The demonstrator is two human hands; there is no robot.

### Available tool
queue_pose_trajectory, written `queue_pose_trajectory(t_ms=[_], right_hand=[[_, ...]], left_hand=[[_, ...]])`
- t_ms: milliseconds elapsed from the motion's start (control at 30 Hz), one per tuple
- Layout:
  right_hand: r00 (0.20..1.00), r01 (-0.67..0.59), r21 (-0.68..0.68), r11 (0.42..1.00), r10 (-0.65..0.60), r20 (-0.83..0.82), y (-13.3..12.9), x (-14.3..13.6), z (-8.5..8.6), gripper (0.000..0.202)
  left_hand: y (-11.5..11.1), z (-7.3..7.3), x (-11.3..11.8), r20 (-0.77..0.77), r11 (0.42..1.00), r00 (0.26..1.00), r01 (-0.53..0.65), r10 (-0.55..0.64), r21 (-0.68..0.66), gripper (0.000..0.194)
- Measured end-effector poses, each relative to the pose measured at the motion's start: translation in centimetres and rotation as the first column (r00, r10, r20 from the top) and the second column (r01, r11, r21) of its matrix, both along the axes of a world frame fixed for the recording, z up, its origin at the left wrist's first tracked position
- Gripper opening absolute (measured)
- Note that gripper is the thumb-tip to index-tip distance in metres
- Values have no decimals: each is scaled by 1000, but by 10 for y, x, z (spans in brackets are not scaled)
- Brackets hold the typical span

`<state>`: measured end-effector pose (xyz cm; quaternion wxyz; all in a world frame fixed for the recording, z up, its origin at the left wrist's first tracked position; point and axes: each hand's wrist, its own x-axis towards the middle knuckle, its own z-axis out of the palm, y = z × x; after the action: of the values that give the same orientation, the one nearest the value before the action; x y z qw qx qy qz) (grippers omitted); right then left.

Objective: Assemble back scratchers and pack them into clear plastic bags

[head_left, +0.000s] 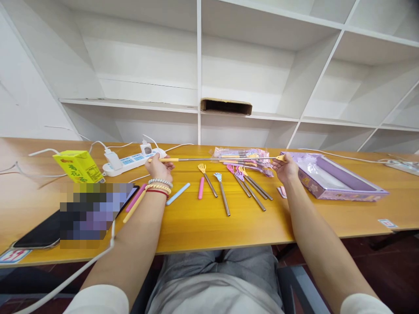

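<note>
A telescopic back scratcher [209, 159] is stretched out long and level between my two hands, above the table. My left hand [161, 168] is closed around its yellow handle. At the other end, the fingers of my right hand [286, 169] grip its yellow claw head, which they partly hide. Below it on the table lie several back scratchers without handles, among them one with a blue claw [222, 194] and one with a purple claw [250, 192]. Loose handles lie about: a pink handle [200, 188], a blue handle [178, 194] and others beside my left forearm.
Behind the scratcher is a clear plastic bag [244, 153] of more back scratchers. A purple box [347, 192] sits at the right. On the left are a power strip [131, 162], a yellow carton [78, 165], and a tablet [39, 229] with a white cable. White shelves [131, 107] rise behind.
</note>
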<state>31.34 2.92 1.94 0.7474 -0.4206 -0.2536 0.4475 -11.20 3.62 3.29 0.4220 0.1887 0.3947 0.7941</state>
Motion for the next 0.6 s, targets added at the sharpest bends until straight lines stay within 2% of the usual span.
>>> queue_pose_trajectory(t_ms=[100, 167, 200, 300, 367, 433, 500, 600], right_hand=[[991, 111, 21, 994, -113, 70, 2, 3, -3, 32], [986, 128, 49, 991, -133, 101, 2, -1, -5, 33], [988, 94, 66, 993, -101, 115, 2, -5, -6, 34], [981, -121, 128, 984, 99, 166, -1, -19, -6, 36], [964, -223, 179, 958, 191, 183, -4, -27, -4, 37], [957, -260, 214, 942, 222, 186, -7, -33, -3, 36], [942, -301, 214, 929, 254, 220, -10, -40, -3, 35], [863, -445, 142, 884, 381, 333, -14, -53, -6, 34]], left_hand=[[0, 1, 2, -29, 995, 996, -88, 87, -37, 7], [-3, 2, 9, -36, 998, 998, -47, 45, -33, 7], [-5, 1, 15, -34, 1000, 999, 0, -1, -21, 8], [-11, -2, 30, -30, 981, 984, 176, -174, 79, 17], [-13, -5, 35, -23, 962, 972, 234, -233, 142, 23], [-14, -8, 36, -6, 952, 965, 260, -262, 160, 25], [-14, -11, 35, 2, 943, 955, 291, -296, 158, 23], [-14, -14, 39, -25, 913, 928, 370, -371, 172, 18]])
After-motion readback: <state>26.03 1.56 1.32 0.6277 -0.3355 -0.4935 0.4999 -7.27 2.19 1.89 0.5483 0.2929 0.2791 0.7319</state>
